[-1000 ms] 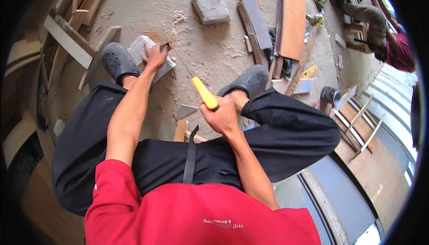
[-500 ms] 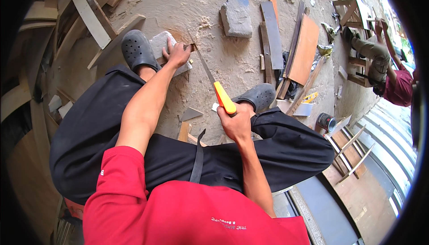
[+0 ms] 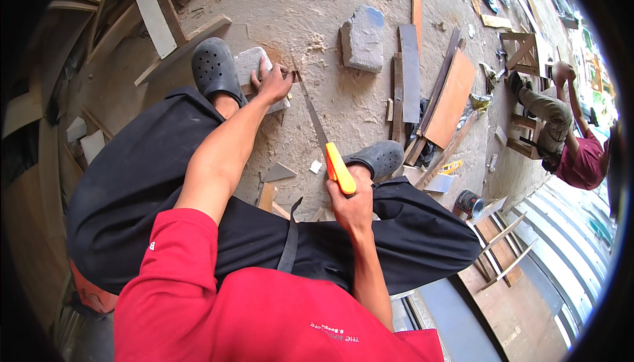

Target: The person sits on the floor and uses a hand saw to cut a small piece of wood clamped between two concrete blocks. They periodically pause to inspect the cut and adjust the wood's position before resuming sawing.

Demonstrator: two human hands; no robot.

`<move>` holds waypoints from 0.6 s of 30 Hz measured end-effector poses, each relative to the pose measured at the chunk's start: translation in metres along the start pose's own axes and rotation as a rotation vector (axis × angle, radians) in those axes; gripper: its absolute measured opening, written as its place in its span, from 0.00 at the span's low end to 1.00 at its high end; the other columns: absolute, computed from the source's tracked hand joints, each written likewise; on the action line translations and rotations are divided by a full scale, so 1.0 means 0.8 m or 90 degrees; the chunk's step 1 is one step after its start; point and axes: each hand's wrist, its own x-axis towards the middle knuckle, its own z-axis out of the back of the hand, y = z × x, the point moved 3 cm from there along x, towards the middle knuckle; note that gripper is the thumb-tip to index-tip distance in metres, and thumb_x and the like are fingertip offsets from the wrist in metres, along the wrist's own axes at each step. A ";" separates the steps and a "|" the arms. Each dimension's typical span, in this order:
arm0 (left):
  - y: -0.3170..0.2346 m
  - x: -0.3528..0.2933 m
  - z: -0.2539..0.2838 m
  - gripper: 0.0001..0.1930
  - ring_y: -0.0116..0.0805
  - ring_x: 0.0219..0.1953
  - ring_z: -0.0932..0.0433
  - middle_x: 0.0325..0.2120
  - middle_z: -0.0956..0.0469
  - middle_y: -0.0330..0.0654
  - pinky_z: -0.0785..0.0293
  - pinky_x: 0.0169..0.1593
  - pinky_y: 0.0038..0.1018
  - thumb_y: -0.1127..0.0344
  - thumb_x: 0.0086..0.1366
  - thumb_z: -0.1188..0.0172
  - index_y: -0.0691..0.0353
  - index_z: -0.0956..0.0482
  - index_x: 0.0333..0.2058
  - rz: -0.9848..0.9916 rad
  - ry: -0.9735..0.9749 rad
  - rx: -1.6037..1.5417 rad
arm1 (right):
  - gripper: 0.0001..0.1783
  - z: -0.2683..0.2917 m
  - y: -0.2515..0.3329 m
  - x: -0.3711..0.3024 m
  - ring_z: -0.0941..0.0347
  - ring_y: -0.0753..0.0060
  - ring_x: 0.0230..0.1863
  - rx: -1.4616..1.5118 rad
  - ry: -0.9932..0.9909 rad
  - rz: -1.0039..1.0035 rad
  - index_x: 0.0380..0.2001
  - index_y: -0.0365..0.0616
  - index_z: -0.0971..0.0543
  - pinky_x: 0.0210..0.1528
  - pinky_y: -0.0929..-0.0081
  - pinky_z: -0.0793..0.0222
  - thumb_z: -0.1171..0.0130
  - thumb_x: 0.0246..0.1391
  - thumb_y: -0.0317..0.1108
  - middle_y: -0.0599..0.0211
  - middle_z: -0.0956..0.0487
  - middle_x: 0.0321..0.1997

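Sawing looks unfinished: left hand [image 3: 272,85] presses the wood strip [image 3: 264,89] onto a grey block [image 3: 247,65] on the floor, right hand [image 3: 350,205] clenches the yellow-handled saw [image 3: 328,151], its blade tip at the strip.

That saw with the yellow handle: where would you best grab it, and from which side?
By the yellow handle, coming from the near end, as the right hand does. The thin blade runs away toward the wood strip under the left hand, so only the thick handle suits a grip.
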 end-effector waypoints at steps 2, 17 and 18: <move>-0.001 -0.001 0.001 0.24 0.43 0.73 0.72 0.60 0.33 0.54 0.78 0.68 0.53 0.46 0.65 0.49 0.57 0.29 0.50 0.005 0.008 -0.001 | 0.11 0.002 0.001 0.002 0.28 0.69 0.18 0.002 0.019 -0.019 0.25 0.35 0.20 0.24 0.69 0.34 0.40 0.50 0.35 0.56 0.25 0.15; 0.010 -0.009 -0.003 0.25 0.50 0.72 0.68 0.60 0.34 0.52 0.76 0.67 0.57 0.48 0.63 0.47 0.59 0.31 0.51 -0.057 0.003 0.025 | 0.14 -0.024 -0.041 0.041 0.28 0.57 0.18 -0.019 0.091 -0.028 0.21 0.33 0.24 0.26 0.64 0.33 0.42 0.48 0.36 0.49 0.26 0.17; 0.012 -0.004 -0.004 0.25 0.50 0.72 0.68 0.60 0.35 0.53 0.75 0.67 0.57 0.47 0.63 0.47 0.59 0.32 0.51 -0.072 -0.010 0.036 | 0.14 -0.036 -0.039 0.058 0.27 0.56 0.18 -0.027 0.080 -0.022 0.21 0.33 0.24 0.26 0.64 0.33 0.41 0.48 0.36 0.49 0.25 0.17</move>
